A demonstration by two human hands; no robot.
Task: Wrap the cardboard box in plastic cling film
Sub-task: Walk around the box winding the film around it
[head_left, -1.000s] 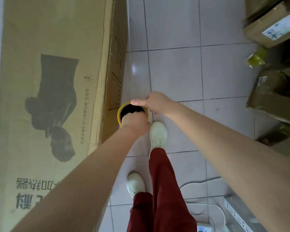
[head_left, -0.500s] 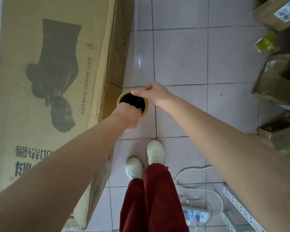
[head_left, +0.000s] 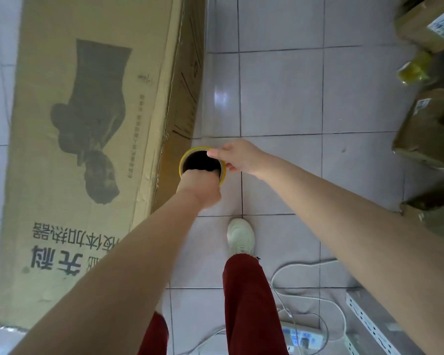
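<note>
A long cardboard box with a dark printed picture and lettering lies on the tiled floor at the left. Beside its right edge I hold a cling film roll upright; I see it end-on as a yellow-rimmed tube with a dark core. My left hand grips the near side of the tube, fingers down inside the core. My right hand pinches the far right rim. Clear film stretches from the roll up along the box's right side.
Several cardboard parcels, some film-wrapped, are stacked at the right edge. A power strip with white cables lies on the floor at the bottom right, beside a perforated metal rail. My legs in red trousers and a white shoe stand below the roll.
I have stepped along the box's side with the roll in both hands. One foot has come forward. The grip on the roll is the same.
</note>
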